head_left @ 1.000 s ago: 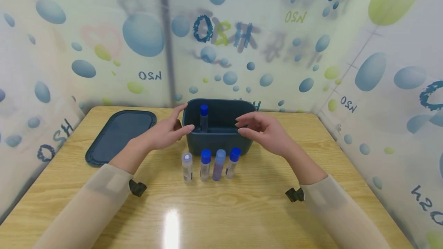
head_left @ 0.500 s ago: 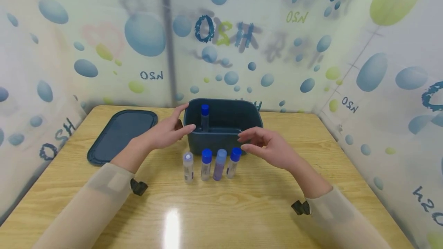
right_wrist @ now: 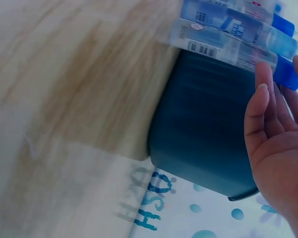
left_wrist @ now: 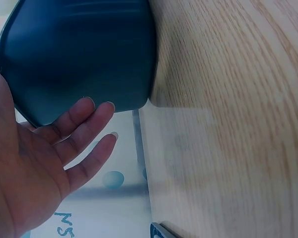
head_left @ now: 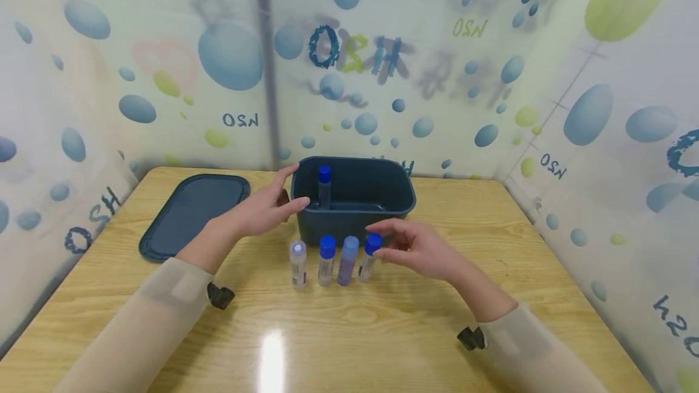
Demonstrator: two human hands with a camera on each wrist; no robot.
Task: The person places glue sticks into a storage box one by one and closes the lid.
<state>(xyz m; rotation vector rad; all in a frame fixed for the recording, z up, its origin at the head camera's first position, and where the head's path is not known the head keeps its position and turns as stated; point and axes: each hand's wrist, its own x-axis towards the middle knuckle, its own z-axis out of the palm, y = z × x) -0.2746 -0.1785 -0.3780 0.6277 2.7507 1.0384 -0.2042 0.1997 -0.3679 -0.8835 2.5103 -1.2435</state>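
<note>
My left hand [head_left: 262, 210] touches the left end of a dark blue bin [head_left: 349, 223], its thumb on the front rim and index finger at the back rim. In the left wrist view its other fingers [left_wrist: 97, 121] extend loosely beside the wall. My right hand [head_left: 423, 250] is around the dark blue cap of the rightmost clear tube [head_left: 366, 268], thumb and fingers on either side; firm contact cannot be seen. Left of it stand a purplish tube with a light blue cap [head_left: 346, 268], a dark-blue-capped tube [head_left: 326, 268] and a pale-topped tube [head_left: 298, 272]. Inside the bin stands another blue-capped tube [head_left: 324, 190].
A dark blue lid [head_left: 193, 217] lies flat on the wooden table [head_left: 349, 338], left of the bin. Patterned curtain walls [head_left: 349, 132] close off the back and sides. The tubes stand just before the bin's front wall.
My right hand has left the bin's right side and come down and toward me to the rightmost tube's cap. My left hand has stayed at the bin's left end.
</note>
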